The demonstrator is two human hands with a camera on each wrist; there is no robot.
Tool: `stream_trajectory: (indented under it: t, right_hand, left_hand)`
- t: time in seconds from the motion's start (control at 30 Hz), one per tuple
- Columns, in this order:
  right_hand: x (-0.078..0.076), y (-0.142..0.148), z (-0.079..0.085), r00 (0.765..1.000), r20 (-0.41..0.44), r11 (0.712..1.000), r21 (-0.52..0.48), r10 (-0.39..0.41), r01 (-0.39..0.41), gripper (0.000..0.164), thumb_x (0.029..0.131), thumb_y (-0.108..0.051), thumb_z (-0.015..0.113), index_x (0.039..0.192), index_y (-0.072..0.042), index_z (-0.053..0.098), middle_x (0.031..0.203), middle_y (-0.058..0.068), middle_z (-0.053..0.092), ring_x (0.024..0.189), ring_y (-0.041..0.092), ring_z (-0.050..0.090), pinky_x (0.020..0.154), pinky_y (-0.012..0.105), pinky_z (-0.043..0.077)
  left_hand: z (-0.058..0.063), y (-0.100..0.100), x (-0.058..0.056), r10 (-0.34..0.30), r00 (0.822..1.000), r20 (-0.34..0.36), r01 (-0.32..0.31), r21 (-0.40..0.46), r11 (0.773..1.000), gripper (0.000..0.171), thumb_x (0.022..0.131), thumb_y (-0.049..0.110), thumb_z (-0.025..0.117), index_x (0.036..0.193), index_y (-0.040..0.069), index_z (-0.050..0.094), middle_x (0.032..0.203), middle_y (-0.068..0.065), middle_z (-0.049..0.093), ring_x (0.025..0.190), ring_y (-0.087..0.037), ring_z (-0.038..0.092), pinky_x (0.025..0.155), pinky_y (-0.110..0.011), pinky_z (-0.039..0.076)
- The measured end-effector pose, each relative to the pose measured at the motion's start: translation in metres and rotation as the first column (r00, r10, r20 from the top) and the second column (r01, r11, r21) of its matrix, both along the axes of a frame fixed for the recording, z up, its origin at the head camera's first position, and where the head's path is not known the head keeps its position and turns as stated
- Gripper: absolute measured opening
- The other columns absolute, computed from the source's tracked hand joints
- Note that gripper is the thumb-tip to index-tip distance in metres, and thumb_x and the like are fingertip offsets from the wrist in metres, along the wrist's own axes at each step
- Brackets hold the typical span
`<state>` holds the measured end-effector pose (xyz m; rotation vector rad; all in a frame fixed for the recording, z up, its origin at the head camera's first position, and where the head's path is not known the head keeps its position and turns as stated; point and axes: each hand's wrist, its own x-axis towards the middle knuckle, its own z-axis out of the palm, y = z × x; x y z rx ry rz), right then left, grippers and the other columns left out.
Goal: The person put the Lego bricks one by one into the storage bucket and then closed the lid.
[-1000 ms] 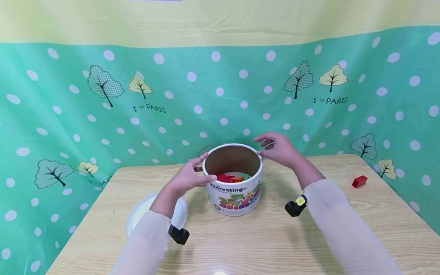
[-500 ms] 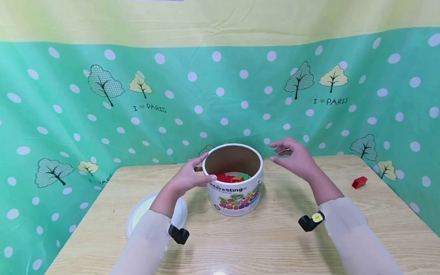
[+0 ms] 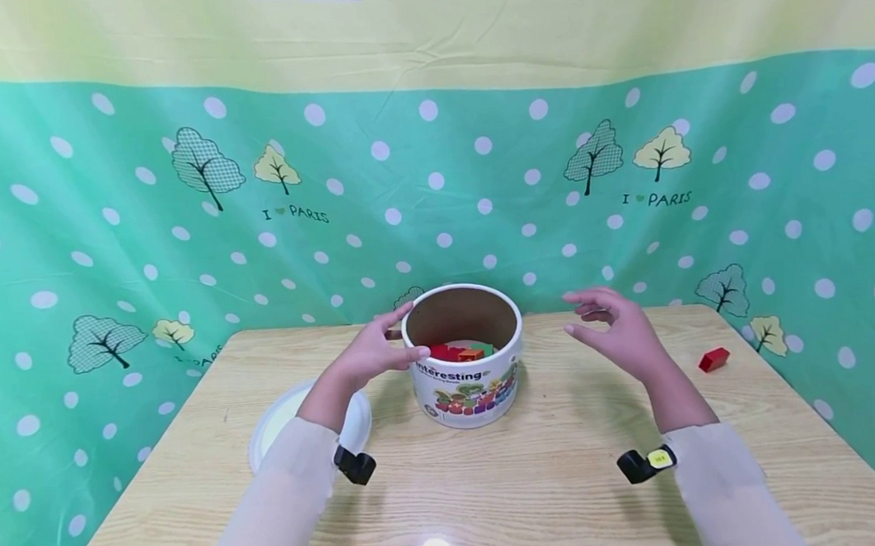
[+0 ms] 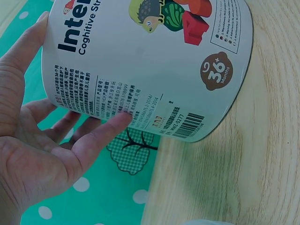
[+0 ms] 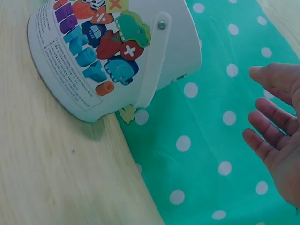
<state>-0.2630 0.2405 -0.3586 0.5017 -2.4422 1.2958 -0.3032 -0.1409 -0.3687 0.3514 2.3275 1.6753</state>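
Observation:
A white bucket (image 3: 468, 395) printed with "Interesting" and coloured toy shapes stands upright on the table. Inside it lie red blocks (image 3: 442, 353), an orange block (image 3: 471, 354) and a green piece (image 3: 483, 348). My left hand (image 3: 370, 348) rests against the bucket's left side, thumb and fingers spread. In the left wrist view, the thumb (image 4: 105, 133) touches the printed label. My right hand (image 3: 619, 329) hovers to the right of the bucket, apart from it, fingers loosely bent and holding nothing. A white handle (image 5: 154, 61) hangs at the bucket's side.
A white round lid (image 3: 356, 426) lies on the wooden table (image 3: 493, 484) at the left, partly hidden under my left forearm. Near the right table edge sits a red block (image 3: 713, 359). A green polka-dot cloth (image 3: 433, 182) hangs behind the table.
My right hand has moved from the bucket's right rim, out to the right and slightly nearer to me. The left hand and the bucket have stayed where they were.

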Motion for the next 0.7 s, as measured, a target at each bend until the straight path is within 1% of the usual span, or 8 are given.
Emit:
stream_trajectory:
  t: [0.1, 0.17, 0.2, 0.33, 0.47, 0.6, 0.7]
  right_hand:
    - [0.005, 0.006, -0.005, 0.999, -0.009, 0.999, -0.008, -0.033, 0.033, 0.04, 0.089, -0.017, 0.073, 0.126, -0.005, 0.062, 0.118, 0.007, 0.057, 0.104, 0.024, 0.056, 0.092, 0.021, 0.05]
    - [0.008, 0.011, -0.009, 0.998, -0.003, 0.998, -0.011, -0.057, 0.057, 0.04, 0.09, -0.019, 0.073, 0.126, -0.004, 0.062, 0.117, 0.007, 0.056, 0.105, 0.025, 0.056, 0.089, 0.013, 0.047]
    - [0.009, 0.013, -0.011, 0.998, 0.002, 0.997, -0.012, -0.07, 0.07, 0.04, 0.09, -0.019, 0.072, 0.126, -0.004, 0.062, 0.118, 0.006, 0.056, 0.105, 0.026, 0.056, 0.087, 0.011, 0.047]
    - [0.014, 0.021, -0.018, 0.996, 0.001, 0.995, -0.024, -0.093, 0.093, 0.041, 0.091, -0.019, 0.071, 0.127, -0.002, 0.061, 0.12, 0.009, 0.056, 0.106, 0.031, 0.056, 0.085, 0.008, 0.046]
    - [0.018, 0.029, -0.026, 0.993, -0.007, 0.993, -0.019, -0.116, 0.115, 0.041, 0.091, -0.019, 0.071, 0.127, -0.002, 0.061, 0.122, 0.01, 0.056, 0.106, 0.03, 0.056, 0.085, 0.006, 0.045]
    - [0.022, 0.04, -0.032, 0.987, -0.009, 0.987, -0.023, -0.161, 0.161, 0.041, 0.091, -0.019, 0.071, 0.127, -0.002, 0.061, 0.12, 0.008, 0.056, 0.102, 0.017, 0.057, 0.084, 0.005, 0.044]
    - [0.025, 0.047, -0.035, 0.983, -0.007, 0.982, -0.039, -0.186, 0.185, 0.042, 0.091, -0.019, 0.072, 0.128, -0.002, 0.061, 0.119, 0.007, 0.056, 0.101, 0.009, 0.056, 0.083, 0.006, 0.046]
  left_hand:
    - [0.0, 0.0, 0.0, 0.007, 1.0, 0.006, -0.007, -0.001, 1.0, 0.098, 0.073, 0.032, 0.087, 0.154, 0.029, 0.031, 0.152, -0.008, 0.025, 0.135, -0.035, 0.034, 0.087, -0.046, 0.056]
    - [0.0, 0.0, 0.0, 0.005, 1.0, 0.004, -0.005, -0.001, 1.0, 0.098, 0.074, 0.031, 0.087, 0.154, 0.028, 0.031, 0.152, -0.009, 0.025, 0.135, -0.035, 0.034, 0.087, -0.046, 0.056]
    - [0.0, 0.0, -0.001, 0.003, 1.0, 0.003, -0.003, 0.001, 1.0, 0.097, 0.075, 0.03, 0.086, 0.154, 0.028, 0.031, 0.153, -0.009, 0.025, 0.135, -0.035, 0.034, 0.087, -0.046, 0.056]
    - [0.0, 0.0, 0.0, 0.008, 1.0, 0.003, -0.008, 0.0, 1.0, 0.096, 0.075, 0.029, 0.086, 0.154, 0.028, 0.031, 0.152, -0.009, 0.026, 0.135, -0.035, 0.035, 0.087, -0.045, 0.056]
    - [0.0, 0.0, 0.0, 0.011, 1.0, 0.008, -0.011, 0.001, 1.0, 0.098, 0.073, 0.032, 0.087, 0.153, 0.029, 0.031, 0.152, -0.008, 0.027, 0.135, -0.035, 0.035, 0.088, -0.047, 0.055]
    - [-0.001, 0.0, 0.0, 0.005, 1.0, 0.01, -0.005, -0.004, 1.0, 0.097, 0.074, 0.031, 0.087, 0.153, 0.029, 0.031, 0.152, -0.009, 0.027, 0.134, -0.034, 0.035, 0.087, -0.045, 0.056]
    - [0.0, 0.0, 0.0, 0.005, 1.0, 0.005, -0.005, -0.004, 1.0, 0.095, 0.076, 0.029, 0.086, 0.154, 0.029, 0.031, 0.153, -0.011, 0.026, 0.134, -0.035, 0.035, 0.086, -0.044, 0.056]
